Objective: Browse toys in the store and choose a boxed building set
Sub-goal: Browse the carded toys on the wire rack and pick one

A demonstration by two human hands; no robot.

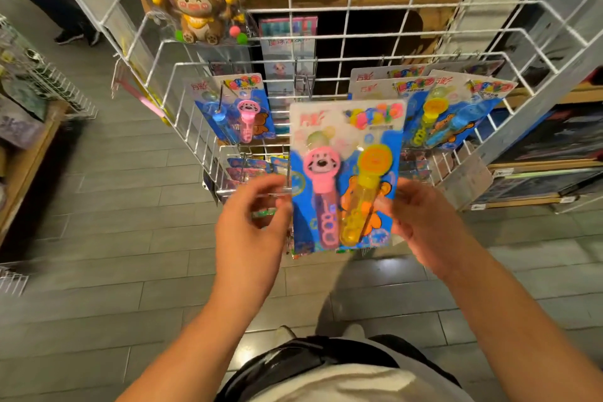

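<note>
Both hands were up in front of the wire rack (326,52), and between them stood a bubble-wand card (346,173), upright, face toward the camera. The right hand (421,222) pinched the card's right edge, thumb lying across the front beside the yellow wand (362,196), the other fingers hidden behind the card. The left hand (251,225) sat at the card's left edge, fingers curled loosely; the blur hid whether they actually touched it. Just right of those left fingertips ran the pink wand (321,186), sealed on the card. Above and beyond the fingers, more of the same cards hung from the rack's hooks, one group on the left (235,108), another on the right (440,108). Higher up hung a bagged monkey toy (197,6). No boxed building set appeared anywhere in view.
</note>
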